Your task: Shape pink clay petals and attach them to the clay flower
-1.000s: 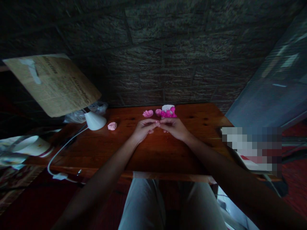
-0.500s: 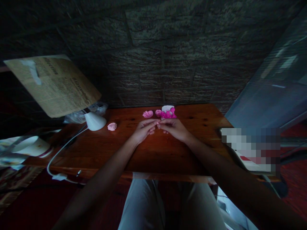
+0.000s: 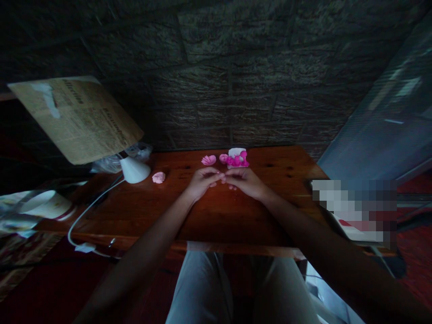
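My left hand and my right hand meet over the table, fingertips together. Both pinch a tiny pink piece of what looks like modelling clay, mostly hidden by the fingers. Just beyond them sit a pink, petal-like fan shape and a small pink flower-like piece. Bright magenta clay bits lie against a white block or pad, behind my right hand. Off to the left rests a pale pink lump.
The wooden table backs onto a dark stone wall. At left stand a lamp with a white base and paper shade, its white cord, and a paper cup. A blurred-out object lies at right.
My fingertips have shifted slightly against each other around the tiny pink piece, and less of it shows. The pieces on the table have stayed where they were.
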`<control>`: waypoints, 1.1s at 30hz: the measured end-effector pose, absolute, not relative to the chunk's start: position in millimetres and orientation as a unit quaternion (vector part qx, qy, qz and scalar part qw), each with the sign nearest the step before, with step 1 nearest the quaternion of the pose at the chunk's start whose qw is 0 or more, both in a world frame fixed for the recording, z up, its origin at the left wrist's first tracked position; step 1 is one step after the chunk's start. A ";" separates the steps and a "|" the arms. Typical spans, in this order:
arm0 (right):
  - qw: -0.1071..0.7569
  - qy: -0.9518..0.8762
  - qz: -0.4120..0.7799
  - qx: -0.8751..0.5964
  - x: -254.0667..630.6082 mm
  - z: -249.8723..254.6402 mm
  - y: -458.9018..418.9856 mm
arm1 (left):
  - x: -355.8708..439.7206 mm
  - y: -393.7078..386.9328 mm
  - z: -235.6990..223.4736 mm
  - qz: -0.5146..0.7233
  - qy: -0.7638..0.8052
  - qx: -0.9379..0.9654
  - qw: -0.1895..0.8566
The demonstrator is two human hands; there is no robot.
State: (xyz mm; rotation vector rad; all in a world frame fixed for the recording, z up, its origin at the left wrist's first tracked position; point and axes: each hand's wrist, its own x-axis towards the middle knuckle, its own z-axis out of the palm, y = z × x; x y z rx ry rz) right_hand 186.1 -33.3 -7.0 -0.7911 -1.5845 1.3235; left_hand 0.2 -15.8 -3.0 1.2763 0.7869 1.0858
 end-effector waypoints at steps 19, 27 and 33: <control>0.455 -0.637 0.527 -0.332 186.6 -8.2 -31.3 | -0.4 -15.4 -3.3 0.450 0.373 0.530 0.614; 0.453 -0.633 0.526 -0.343 186.3 -4.9 -32.1 | 0.5 -14.8 -2.0 0.504 0.369 0.501 0.599; 0.451 -0.627 0.526 -0.355 186.3 -6.2 -31.1 | 2.5 -17.5 2.1 0.481 0.350 0.489 0.638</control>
